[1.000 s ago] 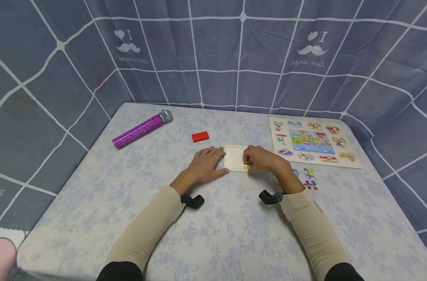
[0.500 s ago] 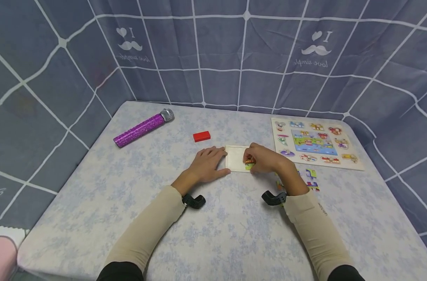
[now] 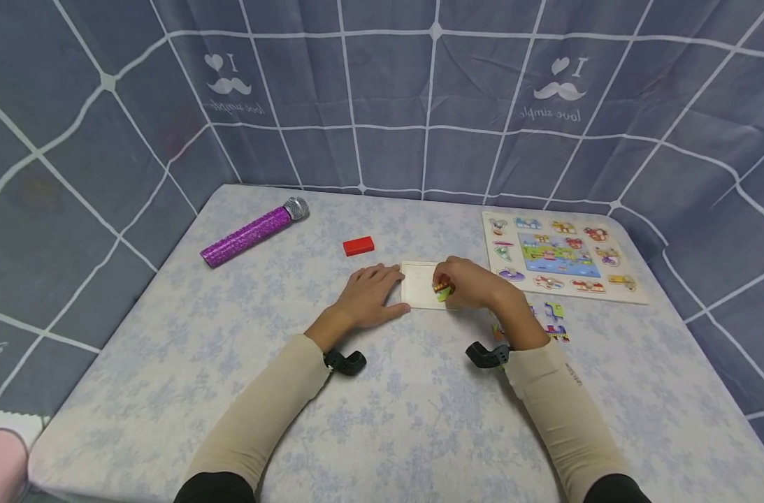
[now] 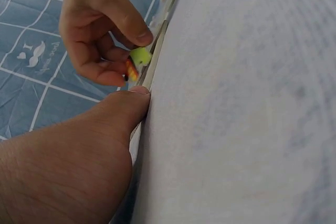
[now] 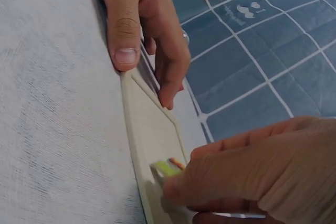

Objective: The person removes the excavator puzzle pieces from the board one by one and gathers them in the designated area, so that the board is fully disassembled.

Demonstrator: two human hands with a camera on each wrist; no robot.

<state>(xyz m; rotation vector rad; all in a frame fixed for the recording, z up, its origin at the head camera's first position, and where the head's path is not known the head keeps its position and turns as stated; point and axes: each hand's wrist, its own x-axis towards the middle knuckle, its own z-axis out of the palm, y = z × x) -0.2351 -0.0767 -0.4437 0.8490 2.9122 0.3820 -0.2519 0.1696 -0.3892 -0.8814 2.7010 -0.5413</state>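
Note:
A shallow cream puzzle tray (image 3: 417, 286) with a raised rim lies on the table. My left hand (image 3: 370, 296) is at its left side, fingers spread; in the right wrist view the thumb (image 5: 126, 56) touches one corner and the fingertips rest at the rim. My right hand (image 3: 468, 285) is over the tray's right part and pinches a small puzzle piece (image 3: 442, 293), lime green with orange and yellow. That puzzle piece (image 4: 139, 59) stands tilted between thumb and fingers in the left wrist view. The right hand hides the tray's right end.
Several loose puzzle pieces (image 3: 554, 320) lie right of the tray, partly behind the right forearm. A wooden picture board (image 3: 567, 286) sits at the back right. Behind the tray is a red block (image 3: 358, 246); a purple glitter microphone (image 3: 249, 236) lies at the back left.
The puzzle piece in my right hand has turned and tilted, its green side now slanting, and has shifted slightly left over the tray. My left hand keeps its place.

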